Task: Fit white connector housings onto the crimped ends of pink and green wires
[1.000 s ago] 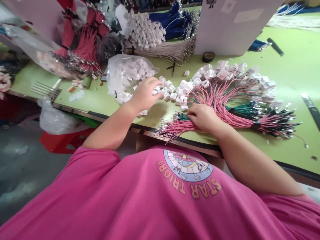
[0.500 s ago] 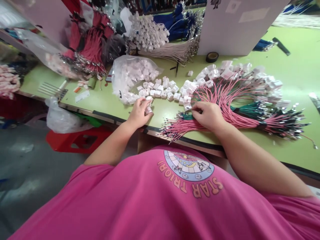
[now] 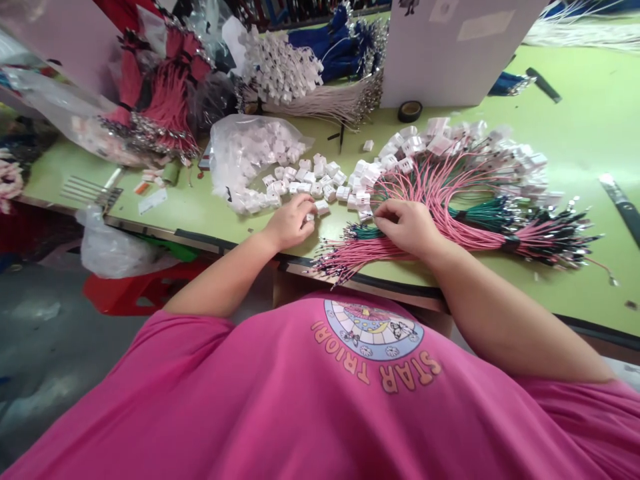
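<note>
My left hand (image 3: 291,223) is closed with thumb and fingers around a white plastic connector housing (image 3: 310,217), mostly hidden by the fingers. It is at the near side of a loose pile of white housings (image 3: 320,179). My right hand (image 3: 407,228) is closed in a pinch over the free ends of a bundle of pink wires (image 3: 365,252). What its fingertips hold is hidden. Green wires (image 3: 367,231) with crimped ends show beside those fingertips. Beyond the right hand, the pink wires curve round to white housings (image 3: 440,143) fitted on their far ends.
A clear plastic bag (image 3: 235,157) of white housings lies behind the left hand. Black tape (image 3: 410,111) is by a pale box (image 3: 450,60). Red wire bundles (image 3: 170,100) and blue wire bundles (image 3: 327,50) stand at the back. A red stool (image 3: 130,290) is below the table edge.
My left hand has moved right, closer to my right hand, and turned so the housing is more covered. My right hand stays at the wire ends. The whole view has shifted slightly.
</note>
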The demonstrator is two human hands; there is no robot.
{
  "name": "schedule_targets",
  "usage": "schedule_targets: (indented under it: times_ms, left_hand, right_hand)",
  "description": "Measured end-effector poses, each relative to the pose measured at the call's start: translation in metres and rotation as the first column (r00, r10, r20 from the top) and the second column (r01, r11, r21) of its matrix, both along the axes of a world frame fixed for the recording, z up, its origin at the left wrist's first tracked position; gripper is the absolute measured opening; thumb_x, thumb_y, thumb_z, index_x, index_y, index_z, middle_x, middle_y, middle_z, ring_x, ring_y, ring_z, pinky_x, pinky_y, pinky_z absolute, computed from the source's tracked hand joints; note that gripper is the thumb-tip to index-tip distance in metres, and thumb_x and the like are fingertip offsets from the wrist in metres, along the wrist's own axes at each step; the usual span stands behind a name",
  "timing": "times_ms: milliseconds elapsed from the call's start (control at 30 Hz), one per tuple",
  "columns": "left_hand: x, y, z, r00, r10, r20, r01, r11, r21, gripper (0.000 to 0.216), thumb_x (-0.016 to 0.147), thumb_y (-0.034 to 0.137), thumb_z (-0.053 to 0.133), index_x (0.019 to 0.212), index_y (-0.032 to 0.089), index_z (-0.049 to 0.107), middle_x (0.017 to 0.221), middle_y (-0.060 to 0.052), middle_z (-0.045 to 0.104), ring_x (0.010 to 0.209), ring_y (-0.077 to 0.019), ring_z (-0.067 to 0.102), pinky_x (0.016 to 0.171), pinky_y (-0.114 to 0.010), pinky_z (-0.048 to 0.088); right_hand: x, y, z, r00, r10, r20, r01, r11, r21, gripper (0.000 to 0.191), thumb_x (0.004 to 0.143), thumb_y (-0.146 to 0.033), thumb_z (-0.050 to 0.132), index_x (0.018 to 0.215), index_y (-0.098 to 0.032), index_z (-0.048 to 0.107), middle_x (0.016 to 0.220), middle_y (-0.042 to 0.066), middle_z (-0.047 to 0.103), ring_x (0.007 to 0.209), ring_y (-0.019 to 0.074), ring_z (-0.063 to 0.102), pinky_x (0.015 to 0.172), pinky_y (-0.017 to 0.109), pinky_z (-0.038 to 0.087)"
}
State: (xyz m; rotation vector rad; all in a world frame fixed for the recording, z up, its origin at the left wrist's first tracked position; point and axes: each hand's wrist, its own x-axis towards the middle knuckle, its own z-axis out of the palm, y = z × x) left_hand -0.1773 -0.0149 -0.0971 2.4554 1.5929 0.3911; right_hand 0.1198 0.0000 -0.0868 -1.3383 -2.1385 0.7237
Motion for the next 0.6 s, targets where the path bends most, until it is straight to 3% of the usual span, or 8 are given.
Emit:
schedule_targets:
  times_ms: [100, 167, 267, 333, 400, 467, 533, 600]
  left_hand:
    - [0.002, 0.007, -0.001, 1.000, 0.006, 0.009, -0.005, 0.999, -0.054, 0.029, 0.078, 0.037, 0.068, 0.098, 0.017, 0.063, 0.127, -0.013, 0.058, 0.119, -0.0300, 0.058, 0.104, -0.042, 0.049]
    - [0.002, 0.007, -0.002, 0.998, 0.035, 0.044, -0.031, 0.997, -0.072, 0.027, 0.075, 0.036, 0.071, 0.093, 0.018, 0.062, 0.121, -0.012, 0.061, 0.114, -0.0287, 0.060, 0.101, -0.042, 0.049]
    - [0.002, 0.003, -0.001, 0.948, 0.175, 0.266, -0.143, 0.981, -0.135, 0.029, 0.072, 0.026, 0.068, 0.100, 0.020, 0.062, 0.113, -0.009, 0.067, 0.099, -0.0229, 0.064, 0.092, -0.038, 0.052]
    - [0.005, 0.001, 0.003, 0.804, 0.292, 0.517, -0.158, 0.945, -0.288, 0.039, 0.069, 0.023, 0.068, 0.107, 0.019, 0.062, 0.110, -0.008, 0.071, 0.089, -0.0185, 0.065, 0.080, -0.033, 0.054]
    - [0.012, 0.001, 0.011, 0.583, 0.399, 0.707, -0.037, 0.883, -0.468, 0.040, 0.066, 0.023, 0.067, 0.105, 0.017, 0.063, 0.107, -0.009, 0.072, 0.078, -0.0148, 0.064, 0.067, -0.028, 0.052]
    - [0.024, 0.003, 0.021, 0.386, 0.491, 0.781, 0.124, 0.811, -0.571, 0.035, 0.063, 0.022, 0.065, 0.097, 0.014, 0.065, 0.100, -0.009, 0.073, 0.067, -0.0121, 0.062, 0.057, -0.025, 0.049]
    - [0.040, 0.008, 0.030, 0.262, 0.539, 0.800, 0.252, 0.762, -0.596, 0.032, 0.059, 0.021, 0.062, 0.091, 0.014, 0.064, 0.094, -0.008, 0.073, 0.060, -0.0110, 0.061, 0.050, -0.024, 0.046]
    - [0.056, 0.014, 0.035, 0.208, 0.571, 0.794, 0.340, 0.719, -0.606, 0.031, 0.058, 0.021, 0.060, 0.088, 0.015, 0.061, 0.087, -0.006, 0.073, 0.054, -0.0111, 0.061, 0.043, -0.022, 0.039]
  right_hand:
    - [0.001, 0.001, 0.000, 0.999, -0.009, -0.050, 0.008, 1.000, -0.027, 0.018, 0.077, -0.025, 0.058, 0.081, -0.017, 0.074, 0.072, 0.003, 0.069, 0.067, 0.0152, 0.058, 0.067, 0.028, 0.041]
    - [0.002, 0.002, -0.001, 0.998, -0.014, -0.057, 0.012, 1.000, -0.026, 0.018, 0.077, -0.024, 0.057, 0.081, -0.017, 0.074, 0.071, 0.003, 0.069, 0.066, 0.0150, 0.057, 0.066, 0.028, 0.040]
    - [0.001, 0.003, -0.002, 0.997, -0.018, -0.071, 0.018, 1.000, -0.010, 0.018, 0.077, -0.024, 0.057, 0.080, -0.017, 0.073, 0.070, 0.003, 0.068, 0.066, 0.0150, 0.057, 0.066, 0.028, 0.040]
    - [0.001, 0.003, -0.004, 0.995, -0.021, -0.100, 0.022, 1.000, 0.007, 0.017, 0.076, -0.024, 0.057, 0.079, -0.017, 0.073, 0.070, 0.003, 0.068, 0.066, 0.0149, 0.056, 0.066, 0.028, 0.040]
    - [0.000, 0.003, -0.005, 0.990, -0.017, -0.142, 0.020, 1.000, 0.022, 0.017, 0.076, -0.024, 0.057, 0.077, -0.017, 0.073, 0.070, 0.003, 0.068, 0.065, 0.0145, 0.056, 0.066, 0.028, 0.041]
    - [0.000, 0.003, -0.005, 0.982, -0.008, -0.188, 0.014, 0.999, 0.029, 0.016, 0.076, -0.024, 0.058, 0.076, -0.017, 0.072, 0.070, 0.002, 0.068, 0.064, 0.0139, 0.055, 0.066, 0.028, 0.041]
    - [0.001, 0.002, -0.004, 0.972, -0.001, -0.234, 0.008, 1.000, 0.028, 0.016, 0.077, -0.024, 0.058, 0.075, -0.017, 0.072, 0.069, 0.002, 0.068, 0.063, 0.0133, 0.054, 0.065, 0.028, 0.041]
    - [0.002, 0.003, -0.002, 0.960, 0.009, -0.281, -0.001, 1.000, 0.028, 0.015, 0.077, -0.025, 0.059, 0.076, -0.017, 0.073, 0.070, 0.001, 0.067, 0.063, 0.0129, 0.052, 0.064, 0.028, 0.041]
